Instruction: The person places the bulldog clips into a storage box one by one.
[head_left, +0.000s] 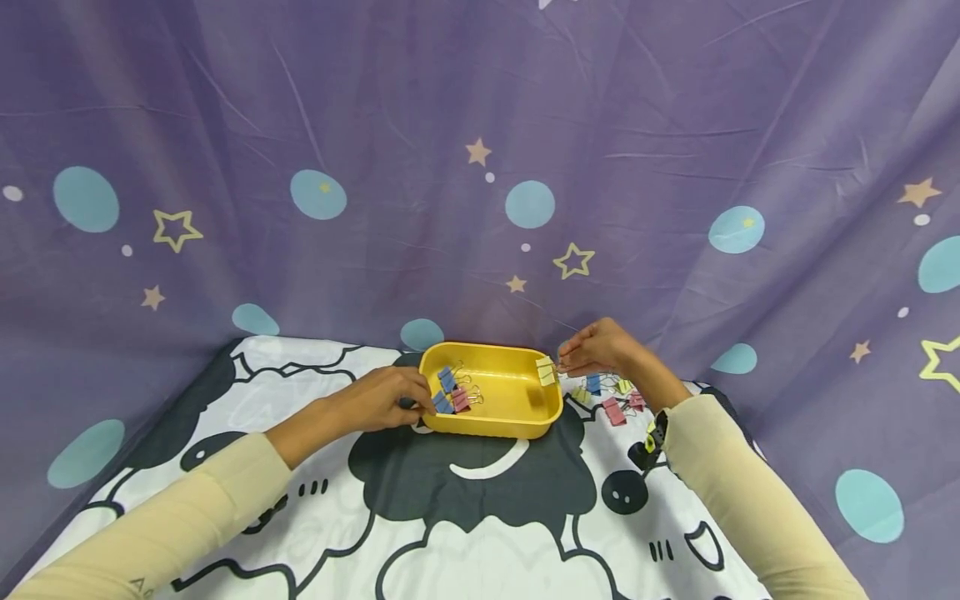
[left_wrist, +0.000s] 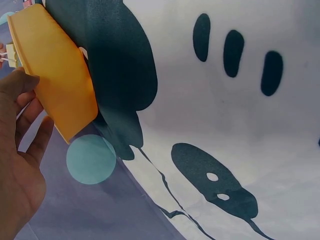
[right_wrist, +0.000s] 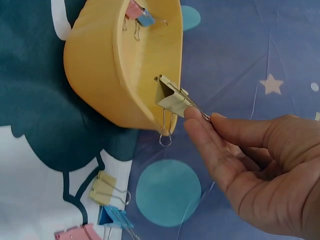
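A yellow plastic tray (head_left: 480, 427) stands at the back of the patterned cloth. My left hand (head_left: 386, 396) grips its left end; in the left wrist view the thumb (left_wrist: 27, 82) presses the wall. Over the right end, my right hand (head_left: 600, 346) pinches a pale yellow binder clip (right_wrist: 172, 97) by one wire handle, the other handle hanging free. Blue binder clips (head_left: 447, 379) and a pink binder clip (head_left: 461, 398) lie inside at the tray's left. Part of the left hand's grip is hidden in the head view.
Right of the tray, below my right wrist, lies a loose group of binder clips: pink (head_left: 613, 412), blue (head_left: 593, 384) and yellow (right_wrist: 103, 188). A purple curtain (head_left: 420, 250) with stars and dots rises behind the tray. White cloth (head_left: 495, 558) with dark cartoon shapes covers the surface.
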